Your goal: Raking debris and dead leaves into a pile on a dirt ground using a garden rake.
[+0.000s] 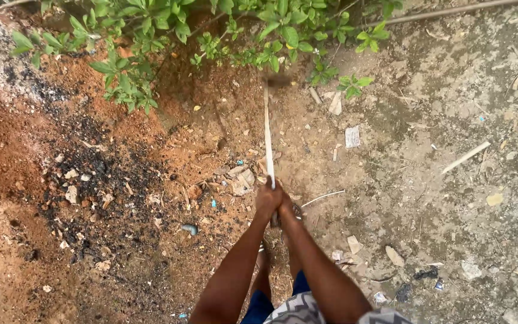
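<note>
Both of my hands grip the near end of a long pale wooden handle. My left hand sits a little higher on it, and my right hand is just below and touching it. The handle runs straight away from me toward the base of a green leafy shrub. Its far end, a dark blurred tool head, is at the reddish soil under the leaves. My legs and feet show below my arms.
Red earth with a patch of black ash lies on the left. Grey hard ground with scraps of paper, stones and a loose stick lies on the right. A dark edge borders the far right.
</note>
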